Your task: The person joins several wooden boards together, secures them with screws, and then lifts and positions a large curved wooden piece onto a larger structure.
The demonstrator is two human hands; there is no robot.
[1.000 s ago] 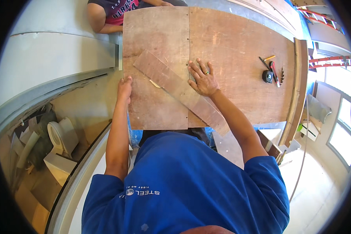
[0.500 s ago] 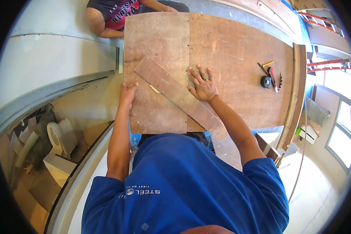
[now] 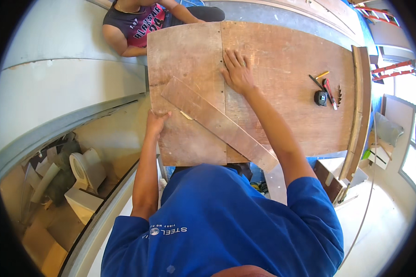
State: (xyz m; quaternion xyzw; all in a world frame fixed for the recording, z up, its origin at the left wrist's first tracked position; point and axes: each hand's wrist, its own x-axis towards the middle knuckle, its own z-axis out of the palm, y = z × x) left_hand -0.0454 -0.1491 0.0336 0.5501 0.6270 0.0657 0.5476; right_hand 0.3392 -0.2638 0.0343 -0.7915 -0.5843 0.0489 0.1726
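Observation:
My left hand (image 3: 157, 123) grips the left edge of a plywood panel (image 3: 185, 53), its thumb side on top and the other fingers partly hidden by the edge. Flat on the wood lies my right hand (image 3: 238, 71), fingers outstretched, at the seam where this panel meets a larger plywood sheet (image 3: 286, 120). Between my arms a narrow plywood strip (image 3: 219, 119) lies slantwise across the seam, with its near end beside my right forearm. A small pale wood sliver (image 3: 186, 115) lies along the strip's edge. Small dark dots run down the seam.
On the right of the sheet lie a black tape measure (image 3: 320, 97), a red utility knife (image 3: 328, 90) and a yellow-ended pencil-like tool (image 3: 322, 74). A wooden rail (image 3: 357, 115) borders the right end. Another person (image 3: 136, 27) sits at the far left edge. A toilet (image 3: 85, 168) stands lower left.
My right hand has slid away from me along the seam, from beside the strip to farther up. My left hand keeps its hold on the panel's edge. The view has shifted slightly.

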